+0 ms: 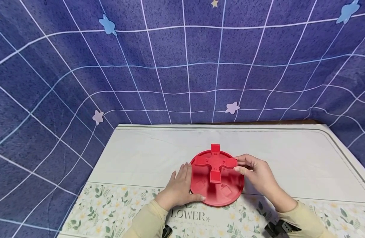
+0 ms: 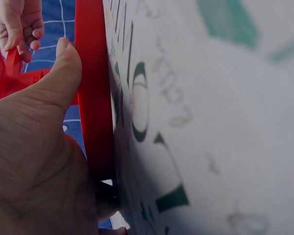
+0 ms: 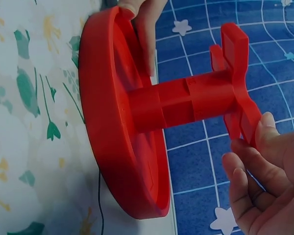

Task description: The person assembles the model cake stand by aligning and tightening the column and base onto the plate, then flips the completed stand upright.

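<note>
A red plastic round base (image 1: 204, 197) with a raised rim sits on the table, carrying a segmented red column (image 3: 176, 102) topped by a cross-shaped piece (image 1: 216, 162). Small numbers mark the cross, whose several arms end in flat pads. My right hand (image 1: 258, 173) pinches the cross's right arm between thumb and fingers; the right wrist view shows this grip close up. Against the base's left side rests my left hand (image 1: 179, 187), its fingers straight and its thumb over the front rim. From the left wrist, the thumb (image 2: 63, 73) lies along the red rim.
The table bears a white cover (image 1: 146, 148) with a flower-patterned front strip (image 1: 111, 205) and printed lettering. A blue curtain (image 1: 170, 76) with a grid of lines and star shapes hangs behind and beside it. Dark wrist devices (image 1: 279, 228) sit under the sleeves.
</note>
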`<state>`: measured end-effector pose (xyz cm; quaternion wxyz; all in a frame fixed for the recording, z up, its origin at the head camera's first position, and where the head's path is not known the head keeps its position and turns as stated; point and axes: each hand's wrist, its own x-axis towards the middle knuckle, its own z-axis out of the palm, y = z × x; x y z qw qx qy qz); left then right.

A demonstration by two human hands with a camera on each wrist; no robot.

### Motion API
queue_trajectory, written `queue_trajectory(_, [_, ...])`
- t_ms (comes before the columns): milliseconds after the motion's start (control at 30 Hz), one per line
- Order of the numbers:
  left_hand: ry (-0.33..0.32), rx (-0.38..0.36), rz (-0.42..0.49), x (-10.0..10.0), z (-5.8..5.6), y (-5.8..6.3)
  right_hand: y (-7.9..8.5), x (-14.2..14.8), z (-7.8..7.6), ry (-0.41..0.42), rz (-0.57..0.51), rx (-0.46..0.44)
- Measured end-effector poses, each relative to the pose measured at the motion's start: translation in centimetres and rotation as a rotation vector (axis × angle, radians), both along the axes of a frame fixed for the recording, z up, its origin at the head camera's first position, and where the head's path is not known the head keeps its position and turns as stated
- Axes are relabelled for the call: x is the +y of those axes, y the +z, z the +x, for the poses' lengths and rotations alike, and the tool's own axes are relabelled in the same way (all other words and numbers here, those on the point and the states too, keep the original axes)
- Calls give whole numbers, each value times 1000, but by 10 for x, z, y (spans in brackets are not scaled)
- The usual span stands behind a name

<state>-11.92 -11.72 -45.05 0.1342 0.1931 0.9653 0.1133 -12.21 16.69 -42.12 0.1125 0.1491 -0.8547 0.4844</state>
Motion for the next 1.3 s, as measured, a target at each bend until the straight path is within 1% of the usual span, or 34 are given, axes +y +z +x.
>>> queue_trajectory(200, [-2, -4, 8, 0, 0, -1, -1, -2, 2, -21, 26, 12])
queue_trajectory(400, [-7, -14, 10, -1, -2, -3, -4, 4, 1, 25, 34, 15])
queue_trajectory(467, [-14, -17, 35, -1, -2, -3, -7, 8, 0, 37, 63, 18])
queue_trajectory(533, [-25, -28, 50, -2, -3, -2, -11, 14, 0, 46, 134, 9])
queue_trajectory(600, [-34, -37, 77, -4, -4, 0, -16, 20, 0, 72, 231, -15])
queue_trajectory(733, [-50, -48, 99, -10, -5, 1, -28, 29, -1, 186, 379, -87])
queue_trajectory(800, [-58, -44, 111, -13, -5, -1, -32, 31, -2, 238, 413, -99])
queue_trajectory(900, [-65, -17, 136, -17, -7, -3, -36, 32, -3, 271, 441, -88])
queue_trajectory(1000, [-68, 35, 169, -19, -9, -3, -36, 30, -4, 261, 451, -77])
queue_trajectory(1167, [-92, 134, 171, -19, -11, -4, -37, 29, -5, 243, 446, -57])
queue_trajectory(1300, [-109, 161, 185, -19, -12, -5, -39, 28, -6, 238, 431, -49])
